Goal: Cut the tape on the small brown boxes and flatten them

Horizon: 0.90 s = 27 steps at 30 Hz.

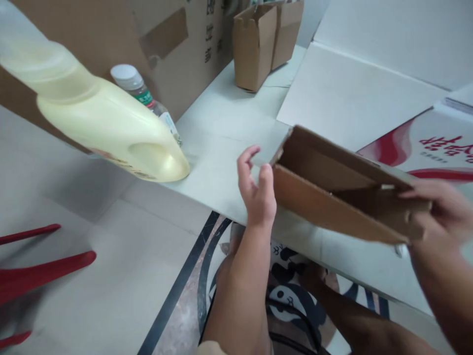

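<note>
A brown cardboard box (306, 199), open at the top, is tilted above the white table in front of me. At its right end my right hand (439, 207) grips the wall, blurred by motion. My left hand (256, 185) is at the box's left end, fingers curled and apart, the thumb close to the corner. Whether that thumb touches the cardboard I cannot tell. The inside of the box is dark, with no contents that I can make out.
On the left of the table (210, 153) stand a large pale-yellow bottle (121, 128) and a white-capped clear bottle (127, 76). Behind are a big carton (166, 64) and small cardboard boxes (254, 54). A red-and-white printed box (436, 143) lies right. Red legs (48, 273) show on the floor.
</note>
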Each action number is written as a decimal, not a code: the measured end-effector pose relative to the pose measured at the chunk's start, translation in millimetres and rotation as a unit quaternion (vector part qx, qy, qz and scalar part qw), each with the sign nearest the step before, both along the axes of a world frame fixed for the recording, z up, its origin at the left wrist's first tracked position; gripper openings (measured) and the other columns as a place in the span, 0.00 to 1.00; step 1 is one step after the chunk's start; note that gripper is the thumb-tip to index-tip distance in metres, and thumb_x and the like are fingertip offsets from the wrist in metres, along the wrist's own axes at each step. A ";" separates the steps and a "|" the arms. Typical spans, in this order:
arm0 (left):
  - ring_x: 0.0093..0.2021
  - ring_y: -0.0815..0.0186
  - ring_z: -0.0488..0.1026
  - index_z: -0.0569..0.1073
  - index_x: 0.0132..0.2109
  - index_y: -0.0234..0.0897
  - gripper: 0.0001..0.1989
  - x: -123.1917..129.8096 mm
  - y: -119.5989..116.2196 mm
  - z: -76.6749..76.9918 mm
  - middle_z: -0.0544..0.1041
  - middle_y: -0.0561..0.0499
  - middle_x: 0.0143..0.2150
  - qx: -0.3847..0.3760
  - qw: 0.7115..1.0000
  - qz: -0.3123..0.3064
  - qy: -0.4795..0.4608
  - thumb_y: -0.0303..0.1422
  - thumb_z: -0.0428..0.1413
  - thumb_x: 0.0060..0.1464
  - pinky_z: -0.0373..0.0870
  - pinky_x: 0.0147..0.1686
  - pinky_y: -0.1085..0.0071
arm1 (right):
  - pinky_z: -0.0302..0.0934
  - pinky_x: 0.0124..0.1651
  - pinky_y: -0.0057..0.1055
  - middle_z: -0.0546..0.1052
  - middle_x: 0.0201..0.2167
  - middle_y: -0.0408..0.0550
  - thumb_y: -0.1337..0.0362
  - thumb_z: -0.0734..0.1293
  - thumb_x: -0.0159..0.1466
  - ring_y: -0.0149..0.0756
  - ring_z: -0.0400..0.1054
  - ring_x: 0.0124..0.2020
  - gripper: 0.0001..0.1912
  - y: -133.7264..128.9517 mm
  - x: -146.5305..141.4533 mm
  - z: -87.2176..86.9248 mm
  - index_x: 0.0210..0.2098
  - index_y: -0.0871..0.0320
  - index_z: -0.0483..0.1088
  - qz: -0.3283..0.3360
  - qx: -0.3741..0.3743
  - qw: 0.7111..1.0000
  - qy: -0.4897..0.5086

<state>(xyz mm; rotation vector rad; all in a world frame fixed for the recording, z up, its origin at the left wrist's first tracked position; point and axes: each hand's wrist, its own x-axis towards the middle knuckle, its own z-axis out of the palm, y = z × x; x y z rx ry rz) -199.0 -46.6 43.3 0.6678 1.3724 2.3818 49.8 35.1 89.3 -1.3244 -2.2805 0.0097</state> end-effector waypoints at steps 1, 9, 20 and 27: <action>0.59 0.59 0.71 0.75 0.49 0.42 0.13 5.3 3.1 -0.4 0.76 0.46 0.54 0.015 0.996 -0.085 0.035 0.42 0.53 0.64 0.62 0.63 0.62 | 0.69 0.46 0.60 0.73 0.38 0.53 0.52 0.55 0.62 0.56 0.74 0.49 0.23 -16.0 18.7 -6.7 0.46 0.05 0.62 0.009 0.018 0.995 0.096; 0.63 0.55 0.72 0.78 0.56 0.45 0.22 60.2 28.3 -8.7 0.78 0.45 0.60 0.010 0.940 -0.309 0.144 0.50 0.54 0.63 0.65 0.66 0.54 | 0.57 0.64 0.63 0.62 0.67 0.22 0.51 0.55 0.56 0.55 0.58 0.70 0.27 -57.4 82.1 -37.0 0.45 -0.01 0.59 -0.112 -0.057 0.957 0.263; 0.65 0.58 0.69 0.70 0.65 0.56 0.30 104.8 57.8 -40.8 0.73 0.53 0.63 0.068 0.927 -0.321 0.183 0.56 0.55 0.58 0.64 0.66 0.60 | 0.59 0.70 0.53 0.70 0.64 0.42 0.42 0.62 0.64 0.48 0.65 0.66 0.27 -26.6 118.2 -89.3 0.60 0.40 0.66 0.027 -0.160 0.806 0.569; 0.65 0.57 0.69 0.65 0.61 0.58 0.27 132.6 36.1 -36.7 0.74 0.52 0.60 0.090 0.911 -0.297 0.271 0.53 0.57 0.56 0.64 0.66 0.55 | 0.60 0.68 0.51 0.75 0.56 0.44 0.41 0.62 0.66 0.48 0.68 0.61 0.26 -24.2 135.2 -84.3 0.58 0.42 0.71 0.022 -0.123 0.814 0.568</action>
